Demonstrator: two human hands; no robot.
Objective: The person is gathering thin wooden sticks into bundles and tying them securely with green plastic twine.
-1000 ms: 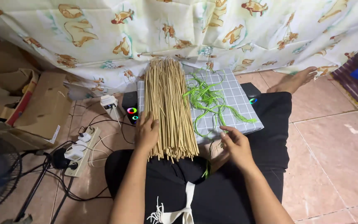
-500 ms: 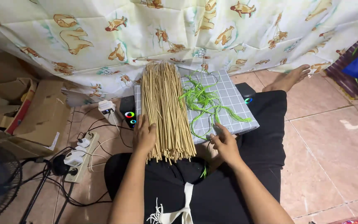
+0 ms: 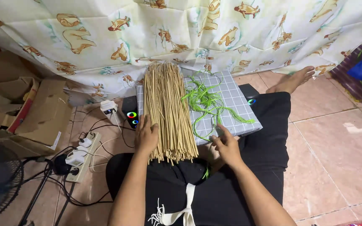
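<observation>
Looking down from the head view, a thick bundle of pale sticks (image 3: 167,112) lies lengthwise at the frame's centre on a grey checked board (image 3: 231,104) across the person's lap, its near ends overhanging the board's edge. The left hand (image 3: 146,136) rests flat and open against the bundle's left side, gripping nothing. The right hand (image 3: 227,146), fingers loosely spread at the board's near edge, touches a trailing green strip from the loose green strips (image 3: 206,104) heaped right of centre. No stick looks tied or wrapped yet, so the work seems barely begun.
</observation>
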